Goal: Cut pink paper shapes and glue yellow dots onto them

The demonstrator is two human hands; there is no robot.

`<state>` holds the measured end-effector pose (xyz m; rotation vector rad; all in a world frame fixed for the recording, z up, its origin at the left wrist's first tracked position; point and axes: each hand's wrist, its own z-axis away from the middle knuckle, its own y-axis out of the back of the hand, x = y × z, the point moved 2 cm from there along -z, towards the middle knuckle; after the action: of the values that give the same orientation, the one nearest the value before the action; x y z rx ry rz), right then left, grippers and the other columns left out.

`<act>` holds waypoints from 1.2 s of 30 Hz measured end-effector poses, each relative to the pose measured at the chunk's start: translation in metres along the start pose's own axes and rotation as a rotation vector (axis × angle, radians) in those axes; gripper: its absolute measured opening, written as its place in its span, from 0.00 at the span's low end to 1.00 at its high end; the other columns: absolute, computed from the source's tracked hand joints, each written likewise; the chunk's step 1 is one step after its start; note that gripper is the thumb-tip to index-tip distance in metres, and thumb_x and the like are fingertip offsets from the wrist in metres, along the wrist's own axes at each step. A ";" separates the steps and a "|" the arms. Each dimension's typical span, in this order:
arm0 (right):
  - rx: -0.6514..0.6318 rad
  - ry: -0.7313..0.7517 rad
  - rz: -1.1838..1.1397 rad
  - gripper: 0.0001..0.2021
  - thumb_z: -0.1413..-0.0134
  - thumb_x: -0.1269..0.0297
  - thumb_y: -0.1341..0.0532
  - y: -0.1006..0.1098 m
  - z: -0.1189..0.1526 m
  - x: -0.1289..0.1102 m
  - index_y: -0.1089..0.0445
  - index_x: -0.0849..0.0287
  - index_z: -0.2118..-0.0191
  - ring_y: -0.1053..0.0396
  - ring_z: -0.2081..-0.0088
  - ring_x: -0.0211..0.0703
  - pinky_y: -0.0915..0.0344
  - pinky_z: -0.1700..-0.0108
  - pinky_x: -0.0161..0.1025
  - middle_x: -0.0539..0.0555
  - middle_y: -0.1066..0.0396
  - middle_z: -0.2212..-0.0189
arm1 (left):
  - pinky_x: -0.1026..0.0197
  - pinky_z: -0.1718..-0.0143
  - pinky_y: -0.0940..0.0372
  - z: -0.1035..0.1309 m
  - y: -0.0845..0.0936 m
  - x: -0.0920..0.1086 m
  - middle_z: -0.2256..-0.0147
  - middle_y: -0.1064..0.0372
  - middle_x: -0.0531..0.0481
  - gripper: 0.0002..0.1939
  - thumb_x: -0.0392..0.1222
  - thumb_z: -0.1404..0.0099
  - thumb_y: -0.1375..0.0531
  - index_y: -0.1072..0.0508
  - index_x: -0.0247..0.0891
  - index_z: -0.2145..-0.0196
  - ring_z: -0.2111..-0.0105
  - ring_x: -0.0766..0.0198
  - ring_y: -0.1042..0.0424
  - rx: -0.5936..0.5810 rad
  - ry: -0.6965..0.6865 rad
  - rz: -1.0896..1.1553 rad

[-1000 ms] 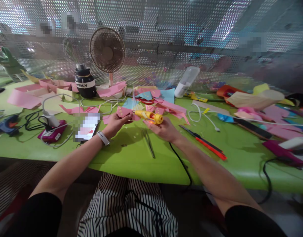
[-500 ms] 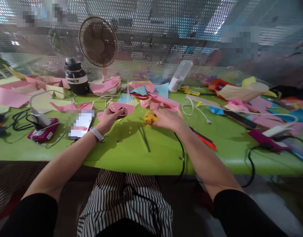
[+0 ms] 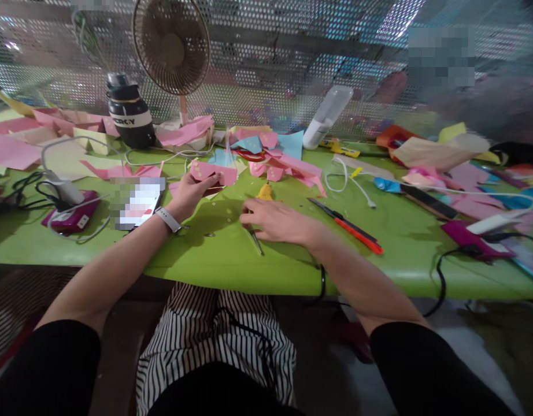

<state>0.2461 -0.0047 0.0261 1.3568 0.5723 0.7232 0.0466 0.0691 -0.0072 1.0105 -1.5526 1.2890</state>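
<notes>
My left hand [image 3: 192, 193], with a white band at the wrist, pinches a pink paper piece [image 3: 227, 175] that has small pale shapes on it. My right hand [image 3: 275, 221] is over the tweezers [image 3: 255, 241], its fingers curled at their upper end; the tweezers' other end points toward the near table edge. Just beyond my right hand lies a yellow object [image 3: 265, 191], partly hidden by the hand. A red and black cutter [image 3: 351, 226] rests to the right of my right hand.
On the green table [image 3: 232, 271] are a lit phone [image 3: 140, 205], magenta power strips [image 3: 82, 215], white cables, a black bottle [image 3: 131, 118], a tilted clear bottle [image 3: 327, 118], a yellow tool [image 3: 342, 149] and many coloured papers. A fan [image 3: 171, 49] stands behind.
My right hand has let go of the yellow object and moved nearer, onto the tweezers. My left hand still holds the pink paper. The camera view has tilted down a little.
</notes>
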 end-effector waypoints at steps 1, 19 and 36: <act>0.012 0.027 -0.016 0.13 0.45 0.77 0.39 -0.001 -0.002 0.000 0.30 0.60 0.54 0.34 0.56 0.49 0.40 0.60 0.41 0.61 0.34 0.53 | 0.54 0.52 0.28 0.000 0.000 0.000 0.66 0.23 0.47 0.17 0.44 0.50 0.25 0.24 0.33 0.67 0.66 0.63 0.22 0.001 0.001 0.003; 0.139 0.236 -0.318 0.07 0.46 0.74 0.39 -0.001 -0.007 0.014 0.30 0.59 0.61 0.31 0.57 0.43 0.38 0.58 0.39 0.56 0.28 0.54 | 0.54 0.52 0.28 0.001 0.000 0.002 0.67 0.23 0.48 0.16 0.42 0.49 0.26 0.24 0.33 0.67 0.66 0.64 0.22 0.001 0.009 0.022; 0.301 0.277 -0.150 0.04 0.49 0.74 0.43 -0.002 -0.011 0.004 0.37 0.57 0.69 0.37 0.66 0.41 0.43 0.65 0.38 0.54 0.31 0.66 | 0.54 0.51 0.29 -0.002 0.002 -0.001 0.67 0.23 0.48 0.17 0.43 0.50 0.25 0.24 0.33 0.67 0.65 0.64 0.23 -0.012 0.012 0.019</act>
<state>0.2410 0.0052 0.0231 1.4799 1.0258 0.7277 0.0452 0.0710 -0.0085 0.9806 -1.5625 1.2952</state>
